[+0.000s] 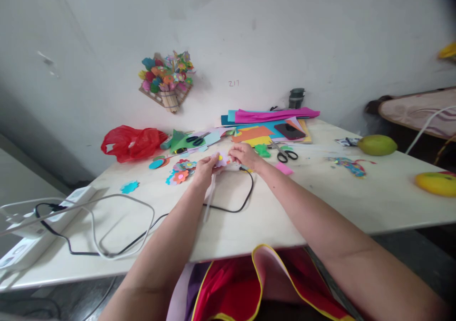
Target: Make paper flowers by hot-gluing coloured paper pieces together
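Observation:
Over the middle of the table, my left hand is closed on a pale lilac paper flower with a yellow centre. My right hand is just right of the flower, its fingers pinched together; whatever sits between them is too small to make out. Below my left hand a whitish translucent stick slants down toward the table. To the left lies a pile of coloured paper flowers, and further left a single blue paper flower. A black cord runs beneath my forearms to something partly hidden by my right hand.
Black-handled scissors lie right of my hands, near green paper pieces and a phone. Coloured sheets and a red plastic bag are at the back. A power strip with looping cables occupies the left; a green mango sits right.

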A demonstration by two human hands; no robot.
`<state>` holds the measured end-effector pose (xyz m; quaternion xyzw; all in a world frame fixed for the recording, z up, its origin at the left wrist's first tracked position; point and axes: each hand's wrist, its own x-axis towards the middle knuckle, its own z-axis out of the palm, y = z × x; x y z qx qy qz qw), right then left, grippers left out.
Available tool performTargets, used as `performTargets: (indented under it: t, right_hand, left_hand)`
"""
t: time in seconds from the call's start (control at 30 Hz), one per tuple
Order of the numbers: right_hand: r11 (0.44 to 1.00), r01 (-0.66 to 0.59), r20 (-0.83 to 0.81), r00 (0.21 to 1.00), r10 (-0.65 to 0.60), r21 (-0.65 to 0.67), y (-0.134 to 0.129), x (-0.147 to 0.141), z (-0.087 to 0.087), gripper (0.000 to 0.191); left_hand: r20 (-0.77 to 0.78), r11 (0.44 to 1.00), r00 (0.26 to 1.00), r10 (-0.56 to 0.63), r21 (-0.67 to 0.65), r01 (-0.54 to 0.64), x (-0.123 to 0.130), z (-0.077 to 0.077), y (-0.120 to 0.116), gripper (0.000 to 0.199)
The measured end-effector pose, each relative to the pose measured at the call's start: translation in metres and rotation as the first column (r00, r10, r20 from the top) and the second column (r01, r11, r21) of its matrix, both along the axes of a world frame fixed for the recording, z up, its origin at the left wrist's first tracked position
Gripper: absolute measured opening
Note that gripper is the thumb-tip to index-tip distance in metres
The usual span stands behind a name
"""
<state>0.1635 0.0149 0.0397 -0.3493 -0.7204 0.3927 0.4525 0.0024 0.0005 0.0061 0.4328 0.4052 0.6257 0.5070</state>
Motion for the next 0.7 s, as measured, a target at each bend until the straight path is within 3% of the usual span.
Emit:
performTargets:
  t: [0.27,0.5,0.7]
  right_hand:
    - [0.997,0.079,0.133,0.988,-0.08,0.014,0.008,-0.011,-0.012,0.009]
    - [0.931,0.19,0.339,0.893,-0.296,0.312,0.006,-0.01,-0.01,0.013]
    - [0.826,0.11,0.483,0.765,-0.425,0.553,-0.005,-0.01,-0.005,0.024]
  left_hand:
    - [0.062,1.0,0.998,-0.012,0.023,0.01,0.004,0.002,-0.002,0.035]
    - [0.086,1.0,0.996,0.02,0.013,-0.021,0.003,0.001,-0.001,0.034]
    - [0.088,0.998,0.994,0.063,0.0,-0.063,0.004,0.003,-0.001,0.034]
